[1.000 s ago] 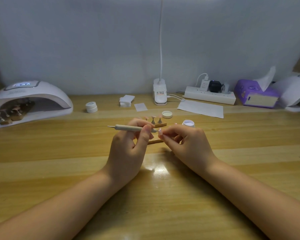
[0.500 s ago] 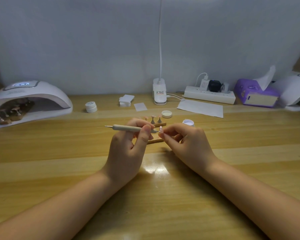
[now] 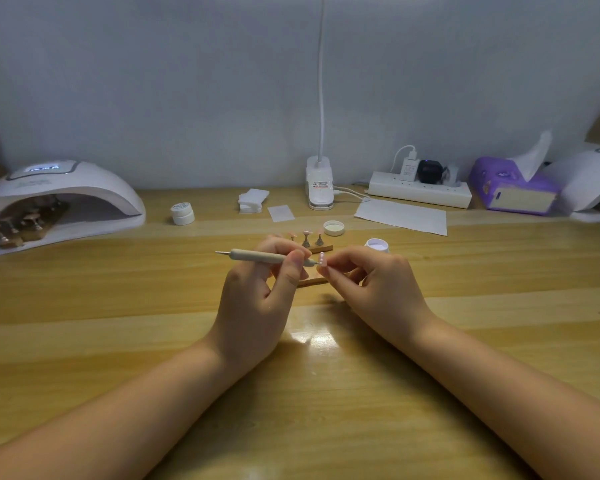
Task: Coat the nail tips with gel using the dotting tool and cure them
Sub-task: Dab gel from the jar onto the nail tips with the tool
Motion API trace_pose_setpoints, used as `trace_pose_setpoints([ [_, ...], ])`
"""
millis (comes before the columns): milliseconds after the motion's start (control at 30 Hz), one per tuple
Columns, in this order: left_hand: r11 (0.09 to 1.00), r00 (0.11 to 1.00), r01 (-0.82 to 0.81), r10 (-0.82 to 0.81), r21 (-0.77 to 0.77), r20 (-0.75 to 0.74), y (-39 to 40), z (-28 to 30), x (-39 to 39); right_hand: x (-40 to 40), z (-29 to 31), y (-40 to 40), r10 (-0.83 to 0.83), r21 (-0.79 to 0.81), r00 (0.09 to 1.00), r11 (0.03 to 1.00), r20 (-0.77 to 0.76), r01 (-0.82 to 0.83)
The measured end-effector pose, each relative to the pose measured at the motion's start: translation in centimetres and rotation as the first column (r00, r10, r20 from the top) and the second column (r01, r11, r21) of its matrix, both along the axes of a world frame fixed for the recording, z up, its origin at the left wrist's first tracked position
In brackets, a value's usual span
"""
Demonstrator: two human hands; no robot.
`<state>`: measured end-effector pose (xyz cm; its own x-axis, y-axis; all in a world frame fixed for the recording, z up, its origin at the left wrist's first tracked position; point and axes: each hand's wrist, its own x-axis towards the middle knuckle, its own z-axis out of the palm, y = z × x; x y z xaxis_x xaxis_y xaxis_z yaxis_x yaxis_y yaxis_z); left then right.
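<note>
Left hand point(image 3: 257, 306) grips the dotting tool point(image 3: 257, 255), right hand point(image 3: 378, 282) pinches the nail tip point(image 3: 322, 260) at the tool's 3 o'clock; a slip could smear gel.

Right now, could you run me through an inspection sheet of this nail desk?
Surface: wooden table, glossy glare near centre.
Job's things: dotting tool, nail tip, open gel jar, its lid, tips on stands, lit curing lamp with stands inside.
Clutter: closed jar, wipes, paper sheet, tissue box.
Hands: left hand holds tool; right hand pinches nail tip.
Cables: power strip, charger lead.
Surroundings: plain wall, desk lamp.
</note>
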<state>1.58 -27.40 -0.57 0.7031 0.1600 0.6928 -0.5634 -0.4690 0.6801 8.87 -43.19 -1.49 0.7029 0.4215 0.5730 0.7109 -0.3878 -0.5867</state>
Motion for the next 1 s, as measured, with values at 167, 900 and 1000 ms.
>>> trace_pose_setpoints([
  [167, 1.0, 1.0, 0.014, -0.014, -0.013, -0.023, -0.1, 0.0, 0.1, 0.0, 0.0, 0.0, -0.002, 0.009, 1.0, 1.0, -0.001, 0.002],
  [900, 0.748, 0.914, -0.108, -0.184, -0.655, -0.361, 1.4, 0.4, 1.7, -0.2, 0.4, 0.0, 0.009, 0.105, 1.0, 0.994, 0.025, -0.011],
  [1000, 0.77, 0.913, -0.096, -0.185, -0.631, -0.363, 1.2, 0.4, 1.5, -0.1, 0.4, 0.1, 0.0, 0.092, 1.0, 0.996, -0.016, 0.002],
])
